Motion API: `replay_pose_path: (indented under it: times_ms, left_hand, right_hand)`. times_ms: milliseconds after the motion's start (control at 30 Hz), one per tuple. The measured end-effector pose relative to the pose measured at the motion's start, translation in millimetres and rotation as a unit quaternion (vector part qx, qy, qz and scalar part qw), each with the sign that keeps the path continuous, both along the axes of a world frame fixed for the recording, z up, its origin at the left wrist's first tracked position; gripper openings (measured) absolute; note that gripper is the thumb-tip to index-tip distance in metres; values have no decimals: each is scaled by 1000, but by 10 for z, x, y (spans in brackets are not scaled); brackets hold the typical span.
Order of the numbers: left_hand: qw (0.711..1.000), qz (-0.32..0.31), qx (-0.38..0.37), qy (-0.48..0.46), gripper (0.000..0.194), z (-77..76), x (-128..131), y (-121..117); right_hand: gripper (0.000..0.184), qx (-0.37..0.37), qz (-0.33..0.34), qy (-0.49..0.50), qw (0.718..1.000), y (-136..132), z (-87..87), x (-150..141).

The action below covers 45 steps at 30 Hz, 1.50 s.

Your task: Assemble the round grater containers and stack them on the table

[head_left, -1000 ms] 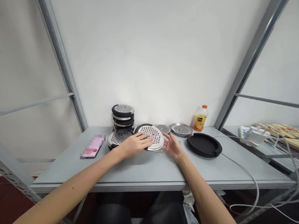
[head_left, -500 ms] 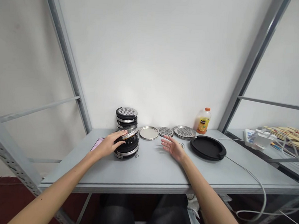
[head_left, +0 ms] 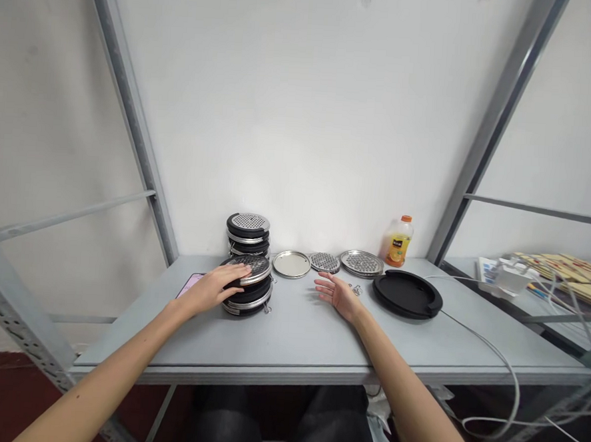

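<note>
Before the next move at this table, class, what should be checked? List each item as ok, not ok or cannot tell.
1. Left hand touching the front stack: ok.
2. Front stack's top piece fully visible: not ok, fingers cover part.
3. Right hand empty: ok, open above the table.
4. Black tray empty: ok.
5. Bottle upright and capped: ok.
6. Phone clear of the front stack: cannot tell, left hand hides part.
</note>
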<state>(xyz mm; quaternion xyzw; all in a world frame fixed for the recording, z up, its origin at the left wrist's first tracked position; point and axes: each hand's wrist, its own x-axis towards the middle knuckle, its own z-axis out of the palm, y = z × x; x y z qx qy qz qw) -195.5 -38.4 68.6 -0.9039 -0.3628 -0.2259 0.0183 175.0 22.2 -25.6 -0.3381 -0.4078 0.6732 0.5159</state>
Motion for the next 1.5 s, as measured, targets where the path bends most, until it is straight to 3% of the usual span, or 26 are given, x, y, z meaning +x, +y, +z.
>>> replay_pose_path:
  times_ms: [167,467,667,967,1200,1500]
  left_hand:
    - [999,-11,-5,37,46,-49,-114,-24]
    - [999,-11,-7,35,47,-93,-67,37]
    - [999,29,-5,26,48,-143,-7,30]
    - [997,71,-22,34,73,1,-85,-86]
    - [992,87,-95,8,61,22,-239,-31]
    - [984,97,-109,-107,50,-5,-255,141]
  right_hand:
    - [29,2,-7,-4,1000,26,-25,11]
    - [28,0,-15,-14,1000,-3,10,-12]
    - [29,7,-10,-23,1000,-3,-6,-4]
    - [29,7,-17,-37,999,-12,4,-16]
    - [31,9,-17,-44,999,-7,-7,-17]
    - [31,15,-21,-54,998,-12,-17,-22]
